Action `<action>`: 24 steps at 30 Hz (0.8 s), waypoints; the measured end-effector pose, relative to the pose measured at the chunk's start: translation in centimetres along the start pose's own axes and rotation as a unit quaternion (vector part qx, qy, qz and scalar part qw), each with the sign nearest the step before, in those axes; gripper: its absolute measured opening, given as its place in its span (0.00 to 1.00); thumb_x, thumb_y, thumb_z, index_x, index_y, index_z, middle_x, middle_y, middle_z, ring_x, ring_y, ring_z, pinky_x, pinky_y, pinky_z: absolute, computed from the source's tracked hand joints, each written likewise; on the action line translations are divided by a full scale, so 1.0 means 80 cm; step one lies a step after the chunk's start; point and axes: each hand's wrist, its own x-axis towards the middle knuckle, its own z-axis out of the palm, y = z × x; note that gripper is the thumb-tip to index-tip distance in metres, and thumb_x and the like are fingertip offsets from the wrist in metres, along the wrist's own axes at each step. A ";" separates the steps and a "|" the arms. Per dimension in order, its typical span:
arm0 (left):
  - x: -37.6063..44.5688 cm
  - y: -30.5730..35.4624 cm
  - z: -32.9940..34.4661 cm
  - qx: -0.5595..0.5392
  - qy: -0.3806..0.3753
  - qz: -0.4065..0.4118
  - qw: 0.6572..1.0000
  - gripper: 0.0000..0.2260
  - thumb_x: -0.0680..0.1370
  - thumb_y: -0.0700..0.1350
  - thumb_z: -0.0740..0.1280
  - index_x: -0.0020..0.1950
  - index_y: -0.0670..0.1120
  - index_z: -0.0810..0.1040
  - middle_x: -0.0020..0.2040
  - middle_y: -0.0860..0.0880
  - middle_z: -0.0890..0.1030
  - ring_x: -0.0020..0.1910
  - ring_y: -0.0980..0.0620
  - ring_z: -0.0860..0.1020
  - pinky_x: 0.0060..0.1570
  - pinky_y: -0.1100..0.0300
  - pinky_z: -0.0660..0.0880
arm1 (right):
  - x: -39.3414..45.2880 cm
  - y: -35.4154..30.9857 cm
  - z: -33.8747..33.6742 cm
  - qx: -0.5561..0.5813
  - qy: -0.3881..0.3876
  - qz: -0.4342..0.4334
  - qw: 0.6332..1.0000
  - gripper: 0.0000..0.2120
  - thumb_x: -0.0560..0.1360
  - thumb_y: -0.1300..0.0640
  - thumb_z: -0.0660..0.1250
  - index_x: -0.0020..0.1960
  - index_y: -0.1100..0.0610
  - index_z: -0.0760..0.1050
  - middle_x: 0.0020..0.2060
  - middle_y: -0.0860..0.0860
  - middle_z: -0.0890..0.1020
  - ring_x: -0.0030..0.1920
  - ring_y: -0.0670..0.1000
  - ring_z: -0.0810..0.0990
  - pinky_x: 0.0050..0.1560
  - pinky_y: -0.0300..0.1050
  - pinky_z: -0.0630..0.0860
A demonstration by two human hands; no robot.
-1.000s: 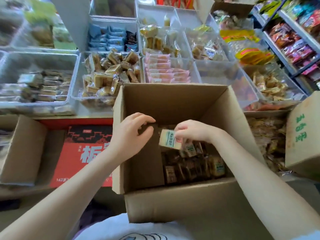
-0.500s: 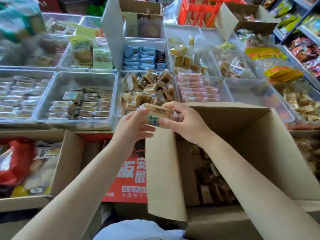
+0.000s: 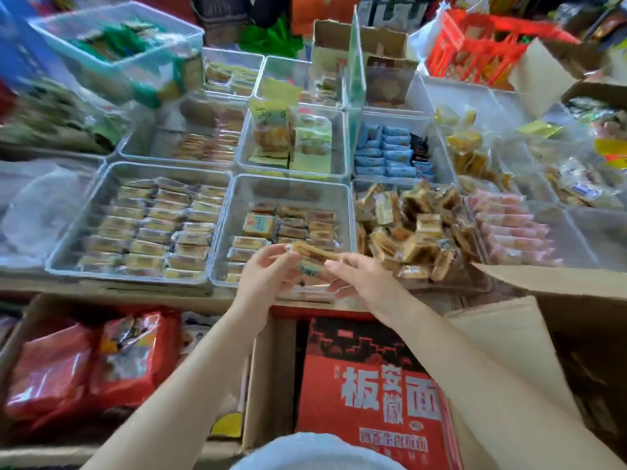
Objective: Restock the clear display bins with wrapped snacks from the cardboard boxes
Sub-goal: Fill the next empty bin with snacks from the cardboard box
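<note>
Both hands met over the near edge of the middle clear bin [image 3: 237, 212], sharing a small clutch of wrapped snacks [image 3: 314, 254]. The left hand [image 3: 268, 276] pinched the bundle from its nine o'clock side, and the right hand [image 3: 359, 283] gripped it from three o'clock, thumb on top. The bundle hung just above the bin's front rows, not yet laid down.

That bin looked about half stocked, as I judged it: tidy rows of packets filled its near part, while the far strip toward twelve o'clock showed bare plastic. The bin at its nine o'clock [image 3: 112, 184] already held neat rows across most of its floor, and the one at three o'clock [image 3: 407, 225] was heaped with loose brown packets. Farther bins at one and two o'clock seemed thinly filled, though blur hid much there.

The open cardboard box [image 3: 543, 327] stood at the person's four o'clock; its contents did not show. My guess was that several more handfuls remained before this bin was full.
</note>
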 end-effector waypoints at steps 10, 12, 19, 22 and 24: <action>0.140 0.000 -0.100 0.358 0.070 0.150 0.919 0.18 0.82 0.51 0.63 0.71 0.49 0.74 0.60 0.49 0.82 0.58 0.50 0.79 0.59 0.47 0.76 | 0.176 -0.030 0.094 -0.086 0.051 0.023 0.995 0.08 0.77 0.51 0.71 0.56 0.49 0.78 0.50 0.53 0.85 0.51 0.56 0.84 0.55 0.55 0.81; 0.163 -0.005 -0.117 0.451 0.078 0.207 0.864 0.20 0.81 0.47 0.62 0.72 0.45 0.73 0.66 0.46 0.79 0.67 0.47 0.74 0.68 0.46 0.69 | 0.208 -0.032 0.108 -0.087 0.061 0.032 0.994 0.08 0.77 0.51 0.71 0.56 0.49 0.79 0.48 0.53 0.84 0.49 0.55 0.84 0.55 0.57 0.82; 0.188 -0.054 -0.138 0.606 0.022 0.226 0.762 0.26 0.83 0.51 0.56 0.80 0.47 0.62 0.81 0.46 0.58 0.82 0.46 0.50 0.79 0.46 0.49 | 0.283 0.003 0.146 -0.175 0.031 0.073 0.981 0.14 0.76 0.48 0.71 0.60 0.52 0.80 0.51 0.50 0.84 0.52 0.51 0.82 0.61 0.51 0.77; 0.196 -0.062 -0.133 0.688 -0.019 0.210 0.694 0.28 0.82 0.58 0.46 0.79 0.47 0.65 0.81 0.48 0.60 0.82 0.45 0.46 0.79 0.40 0.48 | 0.293 0.007 0.145 -0.219 0.049 0.103 0.969 0.20 0.76 0.44 0.70 0.59 0.55 0.71 0.51 0.50 0.78 0.53 0.53 0.78 0.58 0.51 0.75; 0.200 -0.062 -0.128 0.714 -0.034 0.201 0.670 0.31 0.82 0.59 0.42 0.79 0.46 0.64 0.80 0.48 0.61 0.81 0.46 0.46 0.78 0.37 0.45 | 0.297 0.004 0.139 -0.260 0.046 0.124 0.957 0.24 0.75 0.42 0.71 0.59 0.57 0.67 0.50 0.50 0.74 0.50 0.52 0.74 0.51 0.48 0.72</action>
